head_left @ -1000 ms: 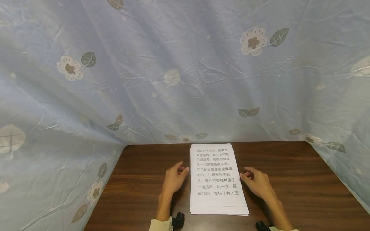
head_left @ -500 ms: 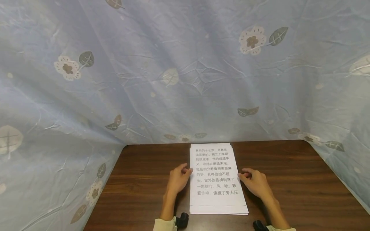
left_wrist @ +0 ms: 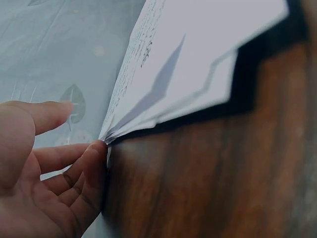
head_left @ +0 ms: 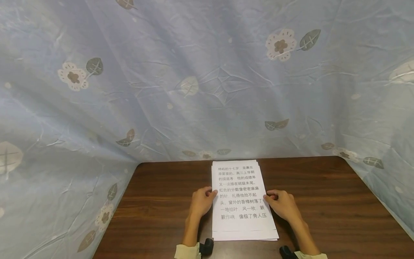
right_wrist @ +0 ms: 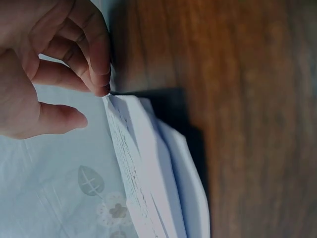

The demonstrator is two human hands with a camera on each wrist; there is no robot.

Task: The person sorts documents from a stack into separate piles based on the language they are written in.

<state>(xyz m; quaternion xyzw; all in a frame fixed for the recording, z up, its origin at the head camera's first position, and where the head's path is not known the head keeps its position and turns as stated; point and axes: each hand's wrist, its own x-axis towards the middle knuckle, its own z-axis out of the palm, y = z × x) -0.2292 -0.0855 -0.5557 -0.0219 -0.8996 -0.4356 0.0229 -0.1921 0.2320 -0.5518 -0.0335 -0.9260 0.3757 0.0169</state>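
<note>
A stack of white paper sheets lies on the wooden table, its top sheet printed with large Chinese characters. My left hand is at the stack's left long edge, fingertips touching the sheet edges. At the right long edge, my right hand does the same from the opposite side. Both wrist views show the thumbs raised away from the fingers, not pinching the paper. Sheet edges fan slightly apart in the left wrist view. Layers of the stack also show separated in the right wrist view.
The dark brown wooden table has rounded far corners. A pale blue curtain with flowers and leaves hangs behind it and along both sides. Black wrist straps and pale sleeves show at the bottom.
My left hand has moved right and my right hand slightly left, both closing in to the stack's long edges. The stack stays in nearly the same place.
</note>
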